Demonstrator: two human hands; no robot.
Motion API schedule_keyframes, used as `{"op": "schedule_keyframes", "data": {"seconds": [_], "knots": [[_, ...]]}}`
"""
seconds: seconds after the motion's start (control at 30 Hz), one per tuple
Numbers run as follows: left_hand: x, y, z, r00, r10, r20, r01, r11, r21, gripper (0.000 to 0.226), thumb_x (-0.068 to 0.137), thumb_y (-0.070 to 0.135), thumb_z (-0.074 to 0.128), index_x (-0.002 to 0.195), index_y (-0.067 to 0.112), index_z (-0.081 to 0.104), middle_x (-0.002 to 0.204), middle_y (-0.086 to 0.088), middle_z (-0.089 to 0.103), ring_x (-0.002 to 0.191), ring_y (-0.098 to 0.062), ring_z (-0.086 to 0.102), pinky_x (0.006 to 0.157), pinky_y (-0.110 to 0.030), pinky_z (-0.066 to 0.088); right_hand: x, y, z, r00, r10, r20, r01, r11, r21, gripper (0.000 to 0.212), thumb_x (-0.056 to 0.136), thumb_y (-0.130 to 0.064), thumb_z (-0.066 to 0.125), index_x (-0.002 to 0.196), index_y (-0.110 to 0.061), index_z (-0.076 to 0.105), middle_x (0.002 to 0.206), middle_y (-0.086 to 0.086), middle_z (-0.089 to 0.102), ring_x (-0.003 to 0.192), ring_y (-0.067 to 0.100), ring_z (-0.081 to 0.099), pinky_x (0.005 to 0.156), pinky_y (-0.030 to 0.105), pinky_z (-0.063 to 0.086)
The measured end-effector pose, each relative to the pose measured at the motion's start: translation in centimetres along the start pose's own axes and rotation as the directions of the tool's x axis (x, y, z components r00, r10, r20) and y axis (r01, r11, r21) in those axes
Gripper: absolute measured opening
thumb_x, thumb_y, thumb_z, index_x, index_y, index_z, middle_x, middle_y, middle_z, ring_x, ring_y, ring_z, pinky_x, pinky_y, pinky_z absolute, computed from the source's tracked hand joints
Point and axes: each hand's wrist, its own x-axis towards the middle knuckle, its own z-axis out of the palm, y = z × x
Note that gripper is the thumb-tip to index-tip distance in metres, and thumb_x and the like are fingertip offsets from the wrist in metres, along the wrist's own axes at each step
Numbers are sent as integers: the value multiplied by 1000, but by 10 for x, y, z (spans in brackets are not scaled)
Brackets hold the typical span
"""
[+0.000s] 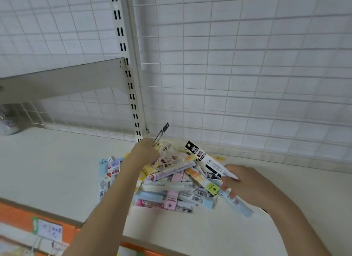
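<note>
Our left hand (145, 151) has its fingers clamped on a slim black-tipped clear packet (162, 133); our right hand (245, 181) fingers pinch a long black-and-white card packet (202, 155).

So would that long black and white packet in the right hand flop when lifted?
Probably only a little: the black and white packet juts straight though the right hand pinches one end. It looks thin and flat, so likely light. On the loose pile it might slide.

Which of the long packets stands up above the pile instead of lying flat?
The slim dark packet that the left hand grips: its black tip points up at the wire grid, while the others lie on the pile.
</note>
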Motion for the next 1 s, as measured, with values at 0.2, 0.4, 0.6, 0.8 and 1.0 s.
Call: {"op": "schedule_keyframes", "data": {"seconds": [0.2,0.4,0.6,0.8,1.0], "knots": [[-7,-33,-20,999,-51,9,51,997,-52,28,82,-5,37,59,10,32,59,-4,35,51,-17,32,47,-24,26,23,-26,6,994,-110,27,110,994,-16,17,99,-29,37,108,-30,52,79,-1,67,63,21,62,63,31,50],[-15,-60,-32,992,-124,-34,115,974,-195,13,90,7,34,83,7,46,91,-15,59,72,-28,61,60,-27,42,39,-51,17,989,-147,29,148,988,-42,18,100,-30,37,110,-23,50,80,2,61,59,14,49,55,26,38],[-19,-74,-36,986,-89,-139,76,993,-92,36,92,36,47,66,12,39,61,-2,42,55,-17,41,48,-26,30,47,-66,24,990,-132,-48,133,991,19,31,101,-30,33,89,-9,52,68,-1,60,58,19,54,59,27,39],[-15,-72,-30,990,-26,-138,29,999,19,35,86,42,59,72,14,45,66,3,44,58,-10,42,50,-21,31,56,-46,12,998,-36,-46,38,998,42,21,101,-17,31,107,-7,48,86,-5,66,71,12,63,59,26,45],[-6,-51,-11,995,19,-102,-13,998,61,36,86,36,58,62,17,40,61,2,46,55,-11,43,47,-24,31,61,-25,-16,995,37,-93,-32,998,59,29,98,-8,31,123,-18,43,94,3,61,80,23,63,64,31,43]]}}
